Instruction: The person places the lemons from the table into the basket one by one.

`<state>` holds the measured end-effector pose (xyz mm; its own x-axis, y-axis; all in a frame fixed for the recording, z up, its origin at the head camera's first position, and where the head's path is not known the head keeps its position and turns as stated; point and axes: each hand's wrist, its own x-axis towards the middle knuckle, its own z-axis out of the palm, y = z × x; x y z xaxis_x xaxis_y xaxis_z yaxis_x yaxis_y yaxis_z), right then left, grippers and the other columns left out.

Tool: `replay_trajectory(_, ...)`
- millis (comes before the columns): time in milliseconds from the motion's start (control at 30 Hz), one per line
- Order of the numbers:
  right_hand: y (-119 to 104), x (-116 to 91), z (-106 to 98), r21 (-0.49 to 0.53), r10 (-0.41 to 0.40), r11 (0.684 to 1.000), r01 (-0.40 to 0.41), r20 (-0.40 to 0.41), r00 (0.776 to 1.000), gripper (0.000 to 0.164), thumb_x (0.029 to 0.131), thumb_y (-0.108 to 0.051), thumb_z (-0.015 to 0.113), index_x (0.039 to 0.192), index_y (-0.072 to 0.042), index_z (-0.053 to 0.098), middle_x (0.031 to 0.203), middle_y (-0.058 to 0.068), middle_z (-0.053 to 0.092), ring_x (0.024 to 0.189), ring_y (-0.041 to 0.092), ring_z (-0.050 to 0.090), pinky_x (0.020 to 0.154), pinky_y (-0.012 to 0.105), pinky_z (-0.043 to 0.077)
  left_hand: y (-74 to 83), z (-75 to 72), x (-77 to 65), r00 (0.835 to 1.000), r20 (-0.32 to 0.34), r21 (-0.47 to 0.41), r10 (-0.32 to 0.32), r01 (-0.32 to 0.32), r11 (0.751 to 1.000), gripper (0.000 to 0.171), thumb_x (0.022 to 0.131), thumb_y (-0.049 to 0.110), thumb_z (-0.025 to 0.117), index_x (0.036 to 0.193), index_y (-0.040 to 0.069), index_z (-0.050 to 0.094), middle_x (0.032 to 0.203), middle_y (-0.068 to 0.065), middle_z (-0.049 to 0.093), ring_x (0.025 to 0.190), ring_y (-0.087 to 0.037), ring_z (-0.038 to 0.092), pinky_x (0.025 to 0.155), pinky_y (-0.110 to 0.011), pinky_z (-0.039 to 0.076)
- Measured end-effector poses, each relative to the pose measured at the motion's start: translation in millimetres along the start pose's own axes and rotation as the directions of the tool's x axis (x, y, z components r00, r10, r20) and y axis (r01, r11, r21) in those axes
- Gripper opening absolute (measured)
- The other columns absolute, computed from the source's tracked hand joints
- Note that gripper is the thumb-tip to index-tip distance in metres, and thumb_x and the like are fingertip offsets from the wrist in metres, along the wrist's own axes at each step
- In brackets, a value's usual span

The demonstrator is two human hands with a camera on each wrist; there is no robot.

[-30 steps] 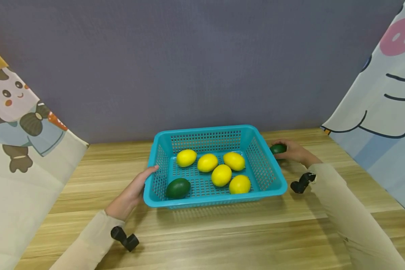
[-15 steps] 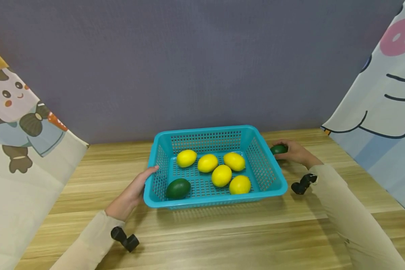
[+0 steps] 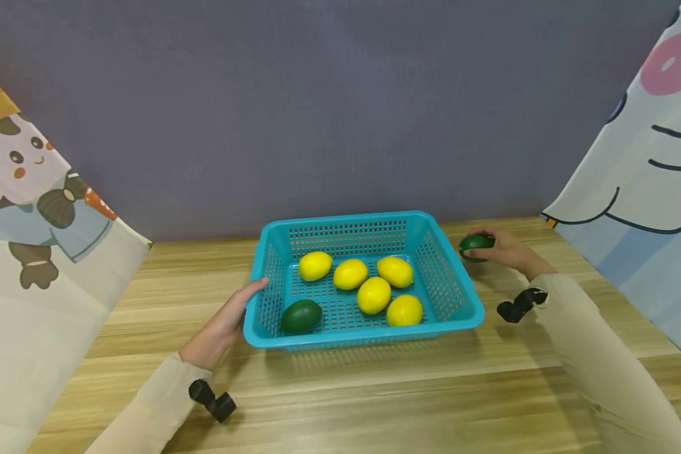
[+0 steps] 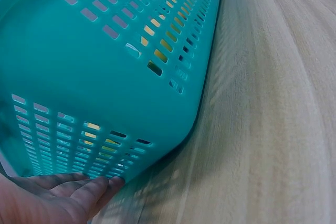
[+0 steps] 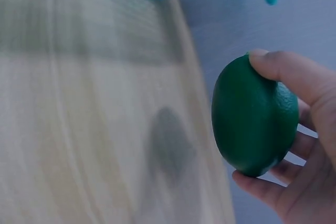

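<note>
My left hand [image 3: 224, 320] grips the left side of a blue plastic basket [image 3: 363, 335], its thumb over the rim. In the left wrist view, that hand's fingers [image 4: 93, 191] lie along the outside of the perforated wall. To the right of the basket, my right hand [image 3: 508, 250] holds a glossy, dark green oval fruit [image 5: 251, 119] between thumb and fingers. Its shadow falls on the table apart from it in the right wrist view. Inside the basket are several yellow lemons [image 3: 350, 274], and a similar green fruit [image 3: 301, 316] lies at the front left corner.
The basket stands on a wood-grain table [image 3: 374, 397]. A grey wall panel [image 3: 340, 113] rises behind the table's far edge. Printed cartoon sheets hang on both sides, a left sheet [image 3: 11, 328] and a right sheet [image 3: 647, 170].
My right hand has moved slightly up and to the right with the green fruit, away from the basket rim; more of the fruit shows. My left hand and the basket stay essentially in place.
</note>
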<state>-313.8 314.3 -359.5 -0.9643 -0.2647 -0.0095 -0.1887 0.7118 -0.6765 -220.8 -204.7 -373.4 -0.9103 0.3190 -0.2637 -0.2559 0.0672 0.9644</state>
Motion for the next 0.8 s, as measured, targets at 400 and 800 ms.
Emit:
replay_trajectory(400,-20.0,-7.6,-16.4,-0.069,0.044,0.996,-0.048,-0.052,0.998,0.066,0.088,-0.035,0.065,0.135,0.004,0.041,0.12,0.029,0.05,0.104,0.039,0.051,0.076,0.037,0.048,0.2,1.0,0.2,1.0,0.003,-0.008,0.0,0.0,1.0,0.068,0.097,0.039,0.03,0.149,0.002,0.007,0.144,-0.031,0.027,0.125,-0.04,0.041,0.098,-0.05,0.043)
replay_trajectory(800,-63.9,-14.8,-19.5,-0.118,0.039,0.992,-0.045,-0.056,0.998,0.067,0.086,-0.045,0.065,0.134,-0.003,0.045,0.12,0.022,0.053,0.101,0.033,0.051,0.073,0.035,0.047,0.2,0.4,0.0,1.0,0.003,0.004,0.005,-0.005,1.0,0.067,0.098,0.04,0.03,0.149,0.002,0.008,0.142,-0.031,0.029,0.12,-0.035,0.045,0.096,-0.048,0.044)
